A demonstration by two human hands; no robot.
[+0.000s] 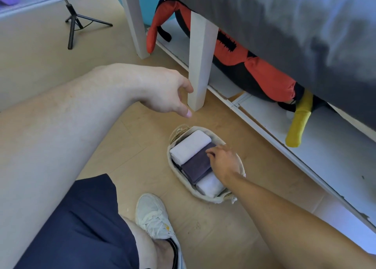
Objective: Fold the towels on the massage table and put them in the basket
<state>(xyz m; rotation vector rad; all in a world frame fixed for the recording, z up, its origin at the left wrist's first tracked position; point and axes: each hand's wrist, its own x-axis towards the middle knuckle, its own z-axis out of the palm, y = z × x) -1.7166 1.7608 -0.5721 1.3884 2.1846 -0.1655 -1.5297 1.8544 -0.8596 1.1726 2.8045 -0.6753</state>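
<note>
A small oval woven basket [171, 161] stands on the floor beside the massage table. Three folded towels lie side by side in it: a white towel [189, 146] at the far end, a dark purple towel [196, 166] in the middle and another white towel [209, 185] at the near end. My right hand [222, 160] reaches down into the basket, fingers bent and resting on the purple towel's right end. My left hand [166, 89] hangs in the air above the floor near the table's white leg [200, 65], fingers loosely curled and holding nothing.
The massage table's grey cover [284, 24] fills the upper right. Under it a white shelf [305, 136] holds a red, black and yellow plush toy [264, 75]. A black tripod [77, 22] stands at the upper left. My white shoe [154, 215] is near the basket.
</note>
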